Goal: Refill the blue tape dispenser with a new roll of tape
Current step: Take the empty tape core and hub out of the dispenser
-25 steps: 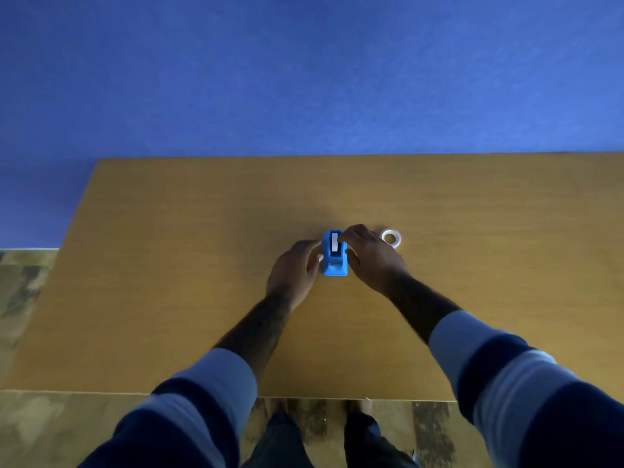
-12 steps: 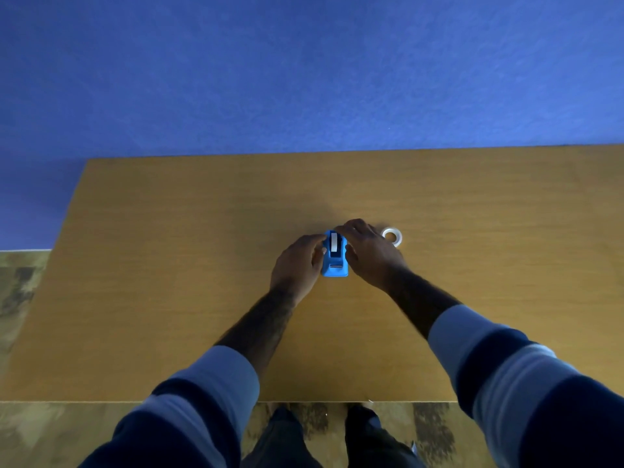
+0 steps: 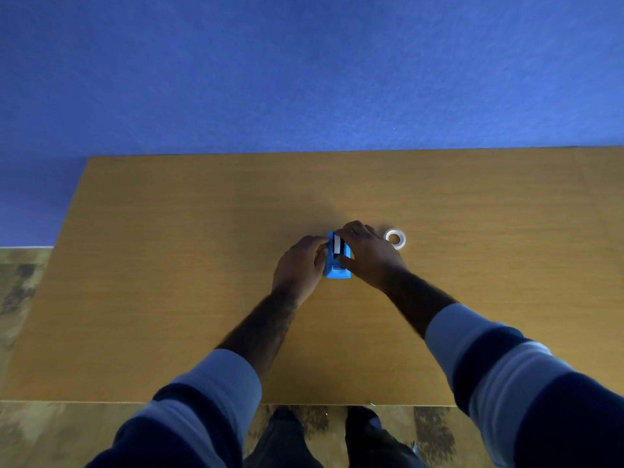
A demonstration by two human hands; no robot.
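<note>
Two bare hands meet at a small blue tape dispenser point(image 3: 337, 261) near the middle of a wide wooden table point(image 3: 169, 265), seen from a head-worn camera looking down from above. The dispenser stands on the tabletop with its long side pointing away from the person, and a white strip point(image 3: 337, 244) runs along its top, between the fingertips of both hands. The left hand point(image 3: 299, 266) presses against the dispenser's left side, its fingers curled narrowly around the blue body and its thumb reaching up toward the top edge. The right hand point(image 3: 369, 253) covers the right side, fingers bent over the far end and the thumb lying along the near part of the top, so that it too grips the dispenser closely. Both forearms are bare up to sleeves point(image 3: 216, 383) striped in pale and dark blue. Just to the right of the right hand, lying flat on the table and not touching it, sits a small white ring, a roll of tape point(image 3: 395, 238). Behind the table rises a plain blue wall point(image 3: 304, 69). Below the near edge of the table, a mottled floor point(image 3: 27, 430) and the person's dark trouser legs show.
</note>
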